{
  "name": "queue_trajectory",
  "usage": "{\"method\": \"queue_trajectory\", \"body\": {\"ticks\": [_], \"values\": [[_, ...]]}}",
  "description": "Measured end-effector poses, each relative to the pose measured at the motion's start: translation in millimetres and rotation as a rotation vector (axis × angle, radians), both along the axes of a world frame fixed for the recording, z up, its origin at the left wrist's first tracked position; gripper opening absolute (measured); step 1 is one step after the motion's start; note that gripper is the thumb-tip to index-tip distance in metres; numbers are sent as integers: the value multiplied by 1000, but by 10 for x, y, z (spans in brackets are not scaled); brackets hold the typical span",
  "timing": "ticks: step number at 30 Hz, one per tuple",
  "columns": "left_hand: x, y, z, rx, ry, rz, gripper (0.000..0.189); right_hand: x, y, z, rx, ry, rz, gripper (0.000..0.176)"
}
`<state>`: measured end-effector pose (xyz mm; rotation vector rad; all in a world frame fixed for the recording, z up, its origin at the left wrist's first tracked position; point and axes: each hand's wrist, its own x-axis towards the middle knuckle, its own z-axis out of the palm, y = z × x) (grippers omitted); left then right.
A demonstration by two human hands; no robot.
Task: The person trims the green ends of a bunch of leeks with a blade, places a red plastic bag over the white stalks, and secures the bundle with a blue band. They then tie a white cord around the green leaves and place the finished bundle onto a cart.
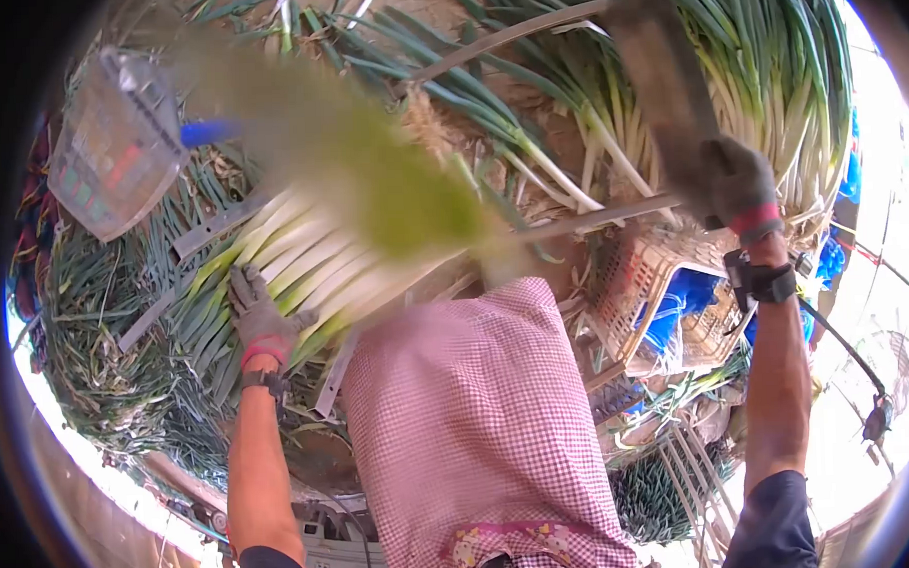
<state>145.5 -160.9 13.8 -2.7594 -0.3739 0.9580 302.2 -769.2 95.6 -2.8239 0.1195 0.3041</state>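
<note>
Left hand (pixel 261 321): gloved, laid flat on scallion bundle (pixel 303 254), left end of metal rack (pixel 207 231). Right hand (pixel 741 184): clenched round raised cleaver (pixel 658 87). Bundle uncut; scallion heap (pixel 768 93) waiting, far-right corner.

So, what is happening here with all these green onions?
A person in a checked apron is working among heaps of green onions. The gloved left hand rests on a bundle of green onions lying in front. The gloved right hand grips a broad knife, held up over the pile. A plastic basket sits nearby.
</note>
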Motion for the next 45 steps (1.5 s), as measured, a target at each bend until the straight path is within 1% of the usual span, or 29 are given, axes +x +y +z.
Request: {"method": "queue_trajectory", "body": {"ticks": [1,2,5,8,10,13,14,16,18,20,22,23,24,26,28,30,31,32,33,34,36,38,40,42,43,44,45], "values": [[91,-117,103,11,60,57,139,81,-173,13,-145,-17,56,27],[114,-161,105,20,65,48,139,149,-314,-12,-290,-29,107,26],[92,-107,98,34,70,19,139,208,-544,-372,-439,-171,89,26],[64,-5,-12,6,20,-22,138,220,-779,-863,-439,-108,46,26],[-16,85,-81,-1,2,-56,137,80,-764,-1057,-274,-46,114,26],[-46,103,-80,-20,3,-49,135,-363,-846,-1027,-331,-73,-89,30],[-16,99,-100,-19,2,-51,135,-560,-928,-944,-209,-59,-195,31],[-54,158,-121,-25,15,-50,134,-1209,-1062,-804,50,-26,-401,33],[-33,133,-120,-33,-2,-48,133,-2118,-1422,-1017,110,179,-684,33],[27,-4,-7,-65,20,-38,127,-2801,-1299,-821,136,299,-775,31],[61,-9,49,-88,49,-42,124,-3394,-1169,-808,228,453,-1028,32],[37,94,8,-42,31,-114,112,-3629,-1127,-867,244,482,-1104,33],[77,29,79,-97,37,-51,106,-3837,-1113,-941,259,512,-1183,33],[169,-123,280,-207,29,61,92,-4055,-1148,-1091,230,563,-1158,31],[166,-158,407,-327,-59,153,76,-4164,-1226,-1338,243,483,-1070,31],[145,-220,547,-408,-149,166,57,-4119,-1351,-1610,288,473,-1089,33],[109,-402,677,-427,-179,140,48,-4017,-1424,-1729,312,460,-1092,34],[75,-633,812,-444,-203,112,41,-3803,-1442,-1712,349,445,-1100,34],[33,-951,972,-443,-132,211,39,-3663,-1471,-1725,385,434,-1112,33],[-69,-1296,1101,-438,-60,311,37,-3727,-1597,-2025,337,362,-1026,31],[-475,-1748,1102,-579,-62,336,28,-3586,-1709,-2229,345,373,-1015,30],[-768,-2209,1112,-595,141,418,24,-3449,-1786,-2412,321,406,-952,31],[-1112,-2693,1015,-428,175,222,19,-3380,-1829,-2631,338,434,-902,34],[-1539,-2749,786,-517,175,174,17,-3387,-1913,-2867,330,433,-843,35],[-1636,-2844,713,-561,175,151,16,-3408,-1938,-2987,318,421,-813,35],[-1653,-2890,686,-539,193,254,16,-3442,-1925,-3092,310,413,-782,35],[-1604,-3029,645,-514,207,360,16,-3464,-1909,-3136,253,459,-754,35]]}}
